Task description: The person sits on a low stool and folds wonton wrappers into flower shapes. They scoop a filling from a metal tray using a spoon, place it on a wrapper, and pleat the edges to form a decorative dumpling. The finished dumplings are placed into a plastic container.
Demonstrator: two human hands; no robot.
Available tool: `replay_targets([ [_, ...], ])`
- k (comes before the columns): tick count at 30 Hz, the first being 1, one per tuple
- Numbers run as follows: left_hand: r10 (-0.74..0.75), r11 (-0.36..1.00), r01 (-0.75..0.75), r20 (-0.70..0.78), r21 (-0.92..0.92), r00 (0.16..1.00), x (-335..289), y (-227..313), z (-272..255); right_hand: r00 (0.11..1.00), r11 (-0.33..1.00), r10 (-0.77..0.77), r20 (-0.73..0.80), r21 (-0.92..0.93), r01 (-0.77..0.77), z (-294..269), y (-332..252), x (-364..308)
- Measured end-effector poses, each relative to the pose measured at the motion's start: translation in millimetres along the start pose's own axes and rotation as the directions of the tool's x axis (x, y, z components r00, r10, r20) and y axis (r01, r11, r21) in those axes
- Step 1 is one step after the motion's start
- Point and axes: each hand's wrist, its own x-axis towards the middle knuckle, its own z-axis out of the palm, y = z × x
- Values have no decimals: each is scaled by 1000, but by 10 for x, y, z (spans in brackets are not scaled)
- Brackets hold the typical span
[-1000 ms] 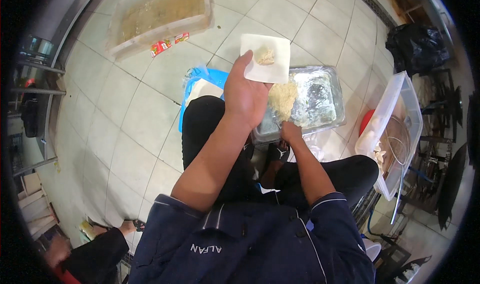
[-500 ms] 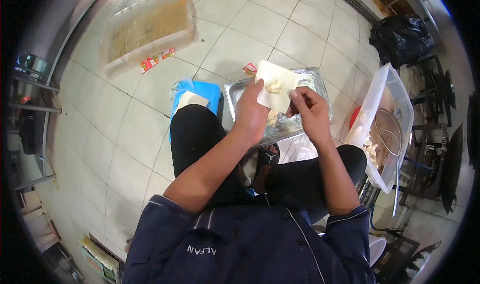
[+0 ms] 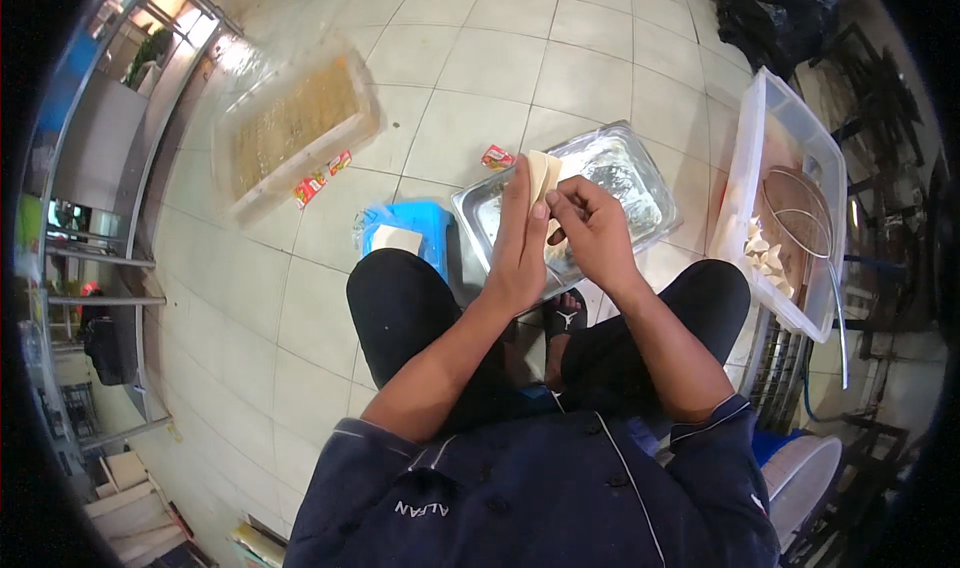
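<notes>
Across the whole upper frame runs a pale tiled floor [image 3: 300, 298], with the person's dark trouser knees rising from the lower centre. At the right edge stands a clear plastic tub [image 3: 745, 183]; pale folded pieces lie along its near wall, and what else is inside is hard to make out. At upper left sits a long clear tray [image 3: 295, 128] of something yellow-brown, too blurred to name. Just above centre lies a shiny metal tray [image 3: 630, 173], its near half hidden behind both hands. Left of it a blue packet [image 3: 430, 218] carries a stack of pale squares, partly cut off by the left knee. Above the metal tray, the left hand [image 3: 520, 243] is held flat with fingers pressed together, backing a thin pale dough sheet [image 3: 543, 171], of which only the upper corner shows past the fingertips. The right hand [image 3: 590, 228] is curled, its fingertips pinching the sheet's edge. Whether anything lies inside the sheet cannot be told. Small red sachets [image 3: 320, 176] lie by the long tray.
</notes>
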Motion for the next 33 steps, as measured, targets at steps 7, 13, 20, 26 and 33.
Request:
replay_targets([
  [7,-24,1000,24,29,4,999,-9,24,-31,997,996,-70,20,53,68,30,-63,-63],
  [13,-81,995,84,69,-49,994,47,8,127,991,991,-132,7,32,132,-42,54,-43],
  [20,50,983,-42,-40,181,998,-21,-99,-47,939,937,-339,-51,-109,333,42,18,33],
  [26,143,975,-129,-65,181,988,15,136,55,939,933,-333,-89,-173,315,-119,-128,-79],
  [33,-252,950,261,70,-174,965,198,-37,-367,941,923,-329,-84,-241,301,-107,23,9],
])
